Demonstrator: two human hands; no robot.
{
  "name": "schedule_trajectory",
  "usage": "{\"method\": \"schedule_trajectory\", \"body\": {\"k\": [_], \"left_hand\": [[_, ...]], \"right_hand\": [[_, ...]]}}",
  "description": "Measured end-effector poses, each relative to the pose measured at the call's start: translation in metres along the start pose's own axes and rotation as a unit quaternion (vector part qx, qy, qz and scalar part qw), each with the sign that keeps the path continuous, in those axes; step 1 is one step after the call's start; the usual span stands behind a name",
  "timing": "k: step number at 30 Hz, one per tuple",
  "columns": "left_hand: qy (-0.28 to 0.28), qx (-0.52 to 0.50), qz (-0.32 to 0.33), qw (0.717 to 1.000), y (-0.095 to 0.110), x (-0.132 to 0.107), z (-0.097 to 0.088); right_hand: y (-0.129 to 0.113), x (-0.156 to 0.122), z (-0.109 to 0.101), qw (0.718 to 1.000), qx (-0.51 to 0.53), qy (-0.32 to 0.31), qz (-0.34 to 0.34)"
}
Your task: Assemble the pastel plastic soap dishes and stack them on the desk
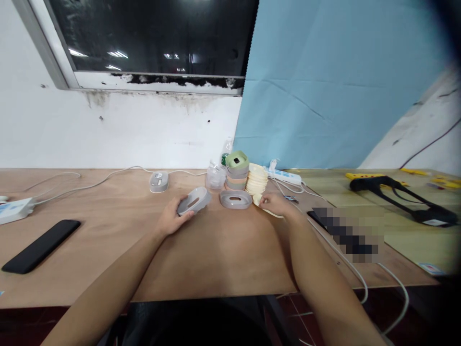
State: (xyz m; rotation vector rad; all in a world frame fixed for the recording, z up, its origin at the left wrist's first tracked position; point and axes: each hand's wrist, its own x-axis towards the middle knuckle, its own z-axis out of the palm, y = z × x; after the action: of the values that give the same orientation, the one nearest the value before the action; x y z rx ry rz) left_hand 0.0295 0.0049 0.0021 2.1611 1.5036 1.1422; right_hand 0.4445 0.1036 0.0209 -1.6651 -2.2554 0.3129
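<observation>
My left hand (171, 216) grips a grey oval dish (194, 201) with a long slot in its floor, tilted above the table. A second grey oval dish (236, 200) with the same kind of slot lies on the table between my hands. Over on the right, my right hand (276, 203) has its fingers pinched on a thin pale-yellow piece (257, 199), whose full shape is partly hidden. Just behind it rises a stack of pale-yellow pieces (257, 180). Beside that stands a stack of green, grey and peach dishes (237, 169).
Clear plastic cups (215, 177) and a bottle (226, 150) stand by the wall. A grey slotted device (159, 181) sits back left. A black phone (41, 246) lies at left. White power strips (286, 177) and cables run along both sides. A black frame (403, 197) lies far right.
</observation>
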Motion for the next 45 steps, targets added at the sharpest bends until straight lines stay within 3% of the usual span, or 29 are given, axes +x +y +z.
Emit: {"method": "schedule_trajectory", "body": {"k": [5, 14, 22, 25, 29, 32, 35, 37, 40, 42, 45], "left_hand": [[-0.023, 0.015, 0.010, 1.000, 0.003, -0.001, -0.002], [-0.031, -0.012, 0.023, 0.999, 0.001, 0.000, -0.001], [0.003, -0.082, 0.020, 0.996, 0.001, 0.002, 0.001], [0.009, -0.137, -0.025, 0.990, 0.001, 0.003, 0.005], [-0.030, -0.242, -0.092, 0.965, 0.005, 0.002, 0.009], [-0.077, -0.264, -0.095, 0.957, 0.009, -0.001, 0.010], [-0.104, -0.263, -0.091, 0.955, 0.011, -0.004, 0.013], [-0.113, -0.282, -0.093, 0.948, 0.010, -0.004, 0.016], [-0.069, -0.294, -0.088, 0.949, 0.004, 0.000, 0.016], [-0.006, -0.239, -0.080, 0.968, -0.003, 0.005, 0.012], [0.053, -0.071, -0.052, 0.995, -0.017, 0.010, 0.002]], "right_hand": [[-0.002, 0.002, 0.005, 0.998, -0.011, -0.050, 0.021], [-0.011, 0.000, 0.006, 0.996, -0.005, -0.081, 0.030], [-0.022, -0.003, 0.002, 0.998, -0.005, -0.046, 0.036], [-0.046, -0.004, 0.004, 0.999, 0.022, 0.032, -0.016], [-0.102, -0.014, 0.017, 0.982, 0.092, 0.118, -0.114], [-0.142, -0.027, 0.031, 0.966, 0.114, 0.113, -0.202], [-0.164, -0.036, 0.041, 0.965, 0.096, 0.038, -0.243], [-0.166, -0.036, 0.045, 0.968, 0.101, 0.025, -0.229], [-0.155, -0.027, 0.047, 0.960, 0.171, 0.141, -0.172], [-0.140, -0.017, 0.045, 0.938, 0.242, 0.226, -0.102], [-0.116, -0.002, 0.042, 0.909, 0.337, 0.247, 0.006]]}}
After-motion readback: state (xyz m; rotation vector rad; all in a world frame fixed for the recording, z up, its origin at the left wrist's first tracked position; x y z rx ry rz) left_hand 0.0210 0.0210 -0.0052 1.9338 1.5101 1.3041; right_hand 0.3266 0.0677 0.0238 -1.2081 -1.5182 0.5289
